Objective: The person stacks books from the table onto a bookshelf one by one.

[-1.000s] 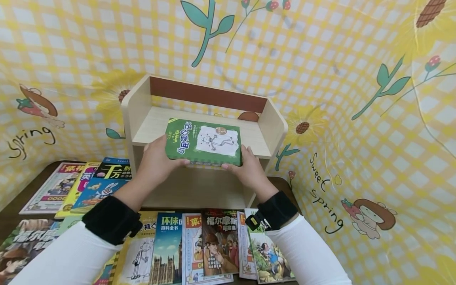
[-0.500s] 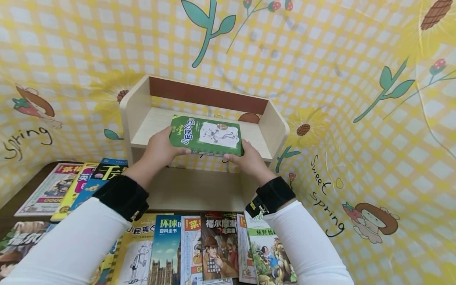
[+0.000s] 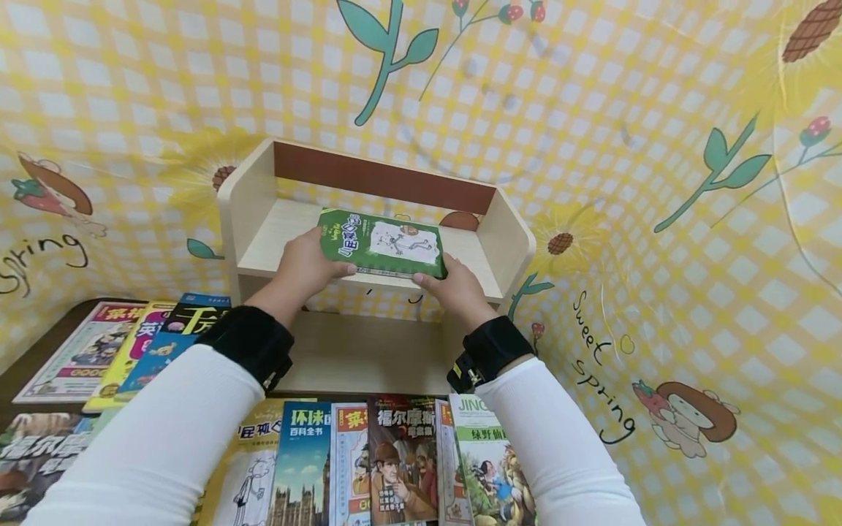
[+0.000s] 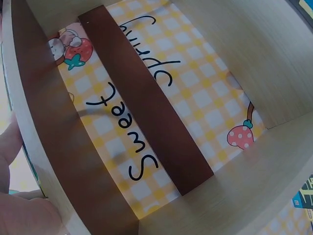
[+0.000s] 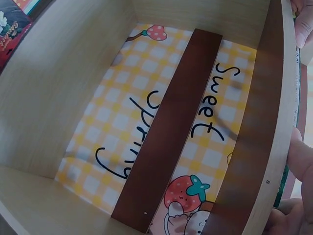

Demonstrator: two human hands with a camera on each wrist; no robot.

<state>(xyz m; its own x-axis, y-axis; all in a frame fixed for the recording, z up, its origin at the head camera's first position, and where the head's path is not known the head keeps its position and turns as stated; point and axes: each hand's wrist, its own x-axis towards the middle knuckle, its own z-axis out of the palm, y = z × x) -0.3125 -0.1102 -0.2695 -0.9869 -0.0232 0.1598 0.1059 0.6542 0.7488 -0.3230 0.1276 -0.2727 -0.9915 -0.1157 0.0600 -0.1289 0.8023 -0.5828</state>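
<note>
A green book (image 3: pixel 388 242) lies cover up between both hands at the top shelf board of a pale wooden bookshelf (image 3: pixel 272 248). The left hand (image 3: pixel 304 267) grips its left end and the right hand (image 3: pixel 459 286) its right end, each thumb on the near edge. In the left wrist view the left hand (image 4: pixel 29 210) shows at the left margin, beyond the shelf edge. The right wrist view has the right hand (image 5: pixel 293 215) at the lower right, with a green strip of the book beside it. Whether the book rests on the board, I cannot tell.
Several books lie on the dark table (image 3: pixel 69 321) before the shelf, among them a blue one (image 3: pixel 302 460) and a brown one (image 3: pixel 403 460). More books (image 3: pixel 108 351) lie at the left. A checkered cloth (image 3: pixel 592 109) surrounds the shelf.
Both hands have moved the green book slightly away from the head camera, further over the top shelf board. The book now appears flatter, and both hands still grip it.
</note>
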